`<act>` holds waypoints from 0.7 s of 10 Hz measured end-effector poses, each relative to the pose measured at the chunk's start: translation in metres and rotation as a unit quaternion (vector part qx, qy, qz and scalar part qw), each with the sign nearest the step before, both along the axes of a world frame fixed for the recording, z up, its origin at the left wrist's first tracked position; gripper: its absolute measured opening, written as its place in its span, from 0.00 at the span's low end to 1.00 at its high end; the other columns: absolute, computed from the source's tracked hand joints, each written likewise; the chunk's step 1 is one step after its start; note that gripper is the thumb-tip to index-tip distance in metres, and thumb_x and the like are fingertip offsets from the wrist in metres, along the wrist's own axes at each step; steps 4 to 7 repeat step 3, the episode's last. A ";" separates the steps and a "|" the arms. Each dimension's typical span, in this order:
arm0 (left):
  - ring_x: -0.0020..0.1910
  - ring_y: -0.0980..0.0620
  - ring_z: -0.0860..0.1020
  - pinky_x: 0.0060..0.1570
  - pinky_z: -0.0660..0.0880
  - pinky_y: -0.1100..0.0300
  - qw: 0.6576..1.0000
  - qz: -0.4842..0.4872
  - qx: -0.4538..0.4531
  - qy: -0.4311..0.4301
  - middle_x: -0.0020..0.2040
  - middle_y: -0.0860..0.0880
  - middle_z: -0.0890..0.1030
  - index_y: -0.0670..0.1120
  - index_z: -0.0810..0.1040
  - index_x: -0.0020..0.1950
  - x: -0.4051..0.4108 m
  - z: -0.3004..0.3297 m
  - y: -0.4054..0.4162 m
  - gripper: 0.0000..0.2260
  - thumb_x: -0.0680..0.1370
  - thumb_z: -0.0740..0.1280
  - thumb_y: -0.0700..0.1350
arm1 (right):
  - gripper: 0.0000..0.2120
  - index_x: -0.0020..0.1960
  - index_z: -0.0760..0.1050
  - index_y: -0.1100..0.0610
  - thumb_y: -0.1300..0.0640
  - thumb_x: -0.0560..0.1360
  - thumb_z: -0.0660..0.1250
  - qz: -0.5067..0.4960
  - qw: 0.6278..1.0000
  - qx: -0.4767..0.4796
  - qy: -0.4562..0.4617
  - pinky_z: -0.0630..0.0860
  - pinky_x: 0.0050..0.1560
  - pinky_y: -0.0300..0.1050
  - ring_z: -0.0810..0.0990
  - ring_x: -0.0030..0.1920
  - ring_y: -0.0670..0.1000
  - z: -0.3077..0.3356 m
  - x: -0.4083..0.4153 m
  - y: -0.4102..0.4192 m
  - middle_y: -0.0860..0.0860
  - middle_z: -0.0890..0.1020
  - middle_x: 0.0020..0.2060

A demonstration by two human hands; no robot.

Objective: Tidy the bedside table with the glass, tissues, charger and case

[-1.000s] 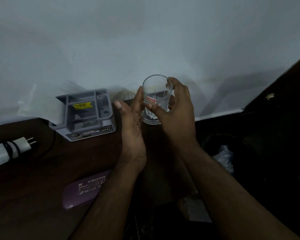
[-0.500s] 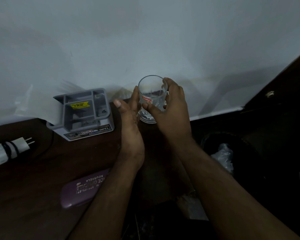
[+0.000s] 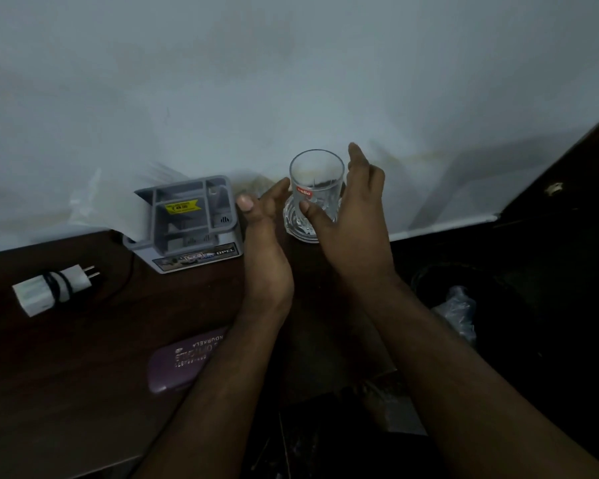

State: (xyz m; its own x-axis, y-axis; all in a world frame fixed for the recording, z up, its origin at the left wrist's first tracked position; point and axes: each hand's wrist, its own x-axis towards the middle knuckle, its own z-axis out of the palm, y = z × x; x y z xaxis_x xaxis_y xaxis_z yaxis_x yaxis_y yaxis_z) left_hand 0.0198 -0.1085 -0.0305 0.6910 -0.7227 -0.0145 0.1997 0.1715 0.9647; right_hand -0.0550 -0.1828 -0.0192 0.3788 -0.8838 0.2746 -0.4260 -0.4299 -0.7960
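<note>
the right hand [image 3: 351,219] curls loosely beside the glass [image 3: 314,195], thumb on its front, fingers lifted off. the left hand [image 3: 265,233] lies open, fingertips near the glass, which stands upright at the table's [image 3: 83,357] back edge by the wall. left of it: grey holder [image 3: 187,223], charger [image 3: 49,288], purple case [image 3: 184,361].

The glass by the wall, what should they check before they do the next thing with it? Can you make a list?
1. Glass upright on the table: ok, it stands near the back edge.
2. Glass empty, nothing to spill: cannot tell, it looks clear but the light is dim.
3. Right hand off the glass: not ok, its thumb lies across the front, fingers loose.
4. Left hand free: ok, it is open beside the glass, holding nothing.
5. Room beside the gray holder: ok, the left hand fits in the gap.
6. Charger and purple case out of the way: ok, both lie further left.
</note>
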 end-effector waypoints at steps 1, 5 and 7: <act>0.72 0.60 0.73 0.76 0.63 0.58 0.998 0.009 0.014 -0.062 0.69 0.53 0.79 0.47 0.77 0.71 0.002 0.000 0.010 0.35 0.82 0.38 0.61 | 0.39 0.80 0.58 0.58 0.57 0.76 0.74 -0.012 0.999 -0.030 -0.002 0.70 0.69 0.44 0.70 0.73 0.55 0.011 -0.003 0.007 0.56 0.64 0.73; 0.64 0.62 0.79 0.65 0.71 0.67 0.983 0.033 0.004 -0.178 0.60 0.53 0.84 0.41 0.80 0.66 0.013 0.009 0.044 0.34 0.82 0.44 0.61 | 0.28 0.73 0.69 0.60 0.53 0.77 0.73 0.031 0.994 -0.102 0.003 0.75 0.68 0.52 0.72 0.70 0.56 0.022 -0.004 0.035 0.58 0.68 0.69; 0.64 0.62 0.79 0.65 0.71 0.67 0.983 0.033 0.004 -0.178 0.60 0.53 0.84 0.41 0.80 0.66 0.013 0.009 0.044 0.34 0.82 0.44 0.61 | 0.28 0.73 0.69 0.60 0.53 0.77 0.73 0.031 0.994 -0.102 0.003 0.75 0.68 0.52 0.72 0.70 0.56 0.022 -0.004 0.035 0.58 0.68 0.69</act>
